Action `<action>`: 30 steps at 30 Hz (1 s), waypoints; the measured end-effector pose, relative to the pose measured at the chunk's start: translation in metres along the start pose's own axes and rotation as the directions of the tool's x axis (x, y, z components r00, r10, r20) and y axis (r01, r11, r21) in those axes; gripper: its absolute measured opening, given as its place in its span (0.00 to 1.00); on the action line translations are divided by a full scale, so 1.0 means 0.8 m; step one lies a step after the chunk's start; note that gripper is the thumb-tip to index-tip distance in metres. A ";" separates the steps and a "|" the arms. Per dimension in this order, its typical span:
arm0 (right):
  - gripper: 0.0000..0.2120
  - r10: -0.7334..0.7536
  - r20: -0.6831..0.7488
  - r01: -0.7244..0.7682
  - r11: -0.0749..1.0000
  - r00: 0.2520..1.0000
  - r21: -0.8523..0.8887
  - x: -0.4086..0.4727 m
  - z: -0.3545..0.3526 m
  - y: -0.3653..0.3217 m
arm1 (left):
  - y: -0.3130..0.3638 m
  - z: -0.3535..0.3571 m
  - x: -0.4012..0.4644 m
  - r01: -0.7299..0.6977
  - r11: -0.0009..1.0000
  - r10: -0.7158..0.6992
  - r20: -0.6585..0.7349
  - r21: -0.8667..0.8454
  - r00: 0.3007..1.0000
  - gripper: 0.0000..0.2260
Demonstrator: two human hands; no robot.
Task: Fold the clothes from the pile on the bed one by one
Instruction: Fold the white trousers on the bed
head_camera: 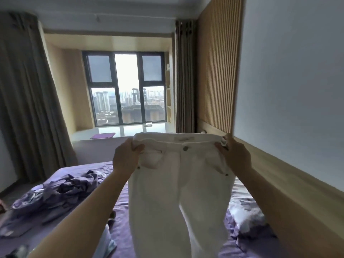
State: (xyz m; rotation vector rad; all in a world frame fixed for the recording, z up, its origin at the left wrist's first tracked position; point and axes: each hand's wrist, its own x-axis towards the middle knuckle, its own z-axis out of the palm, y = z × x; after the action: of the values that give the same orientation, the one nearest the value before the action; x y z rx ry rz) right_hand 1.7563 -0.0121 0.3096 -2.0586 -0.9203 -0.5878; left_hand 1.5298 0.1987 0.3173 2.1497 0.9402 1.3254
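A pair of white jeans [178, 183] hangs upright in front of me, front side facing me, legs dropping toward the purple bed [121, 207]. My left hand [126, 157] grips the left end of the waistband. My right hand [234, 155] grips the right end. The waistband is stretched flat between them at about chest height. A rumpled pile of purple and grey clothes [55, 192] lies on the bed to the left.
A white and purple pillow [245, 215] lies on the bed at the right, by the wall with its wooden ledge [290, 175]. Grey curtains [24, 108] flank a window bay [126, 90] ahead. More cloth [108, 243] lies near the bed's front left.
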 end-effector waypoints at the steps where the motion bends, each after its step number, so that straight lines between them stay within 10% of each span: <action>1: 0.13 -0.013 -0.025 0.014 1.000 1.000 0.012 0.005 -0.007 -0.004 | 0.003 -0.006 0.007 0.003 1.000 -0.003 -0.003 0.003 1.000 0.09; 9: 0.13 0.143 -0.106 -0.078 0.880 0.984 0.469 0.069 -0.065 -0.042 | 0.071 -0.043 0.067 0.078 0.955 -0.084 -0.008 -0.287 0.996 0.17; 17: 0.12 0.065 -0.124 -0.008 0.910 0.990 0.414 0.095 -0.070 -0.040 | 0.096 -0.029 0.077 0.117 0.929 -0.129 -0.012 -0.352 0.992 0.14; 27: 0.12 0.226 0.351 -0.416 0.551 0.909 0.723 0.081 -0.032 -0.057 | 0.117 0.044 0.025 0.278 0.836 -0.320 -0.009 -0.474 0.947 0.09; 30: 0.12 0.113 0.392 -0.377 0.602 0.913 0.704 0.060 -0.015 -0.083 | 0.125 0.070 0.000 0.218 0.858 -0.247 -0.001 -0.466 0.969 0.09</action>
State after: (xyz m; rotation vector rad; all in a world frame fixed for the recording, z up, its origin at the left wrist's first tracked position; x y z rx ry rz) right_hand 1.7338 0.0259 0.3800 -1.4314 -0.8273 0.2953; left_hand 1.6117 0.1302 0.3596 1.5876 0.7782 1.3372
